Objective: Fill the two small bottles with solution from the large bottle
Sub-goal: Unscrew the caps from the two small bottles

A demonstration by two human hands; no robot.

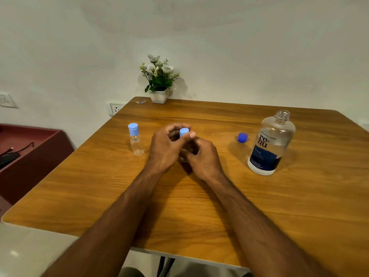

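Note:
At the middle of the wooden table (199,206) my left hand (166,146) grips the light blue cap (183,132) of a small clear bottle. My right hand (201,154) wraps around that bottle's body, which is almost fully hidden; only a bit of its base (183,159) shows. A second small clear bottle (135,139) with a light blue cap stands upright to the left, apart from my hands. The large clear solution bottle (270,144) stands uncapped at the right. Its dark blue cap (242,137) lies on the table just left of it.
A white pot of artificial flowers (158,80) stands at the table's far edge by the wall. A dark red cabinet (30,152) with a black cable sits left of the table. Wall sockets (115,108) are behind the table's left corner.

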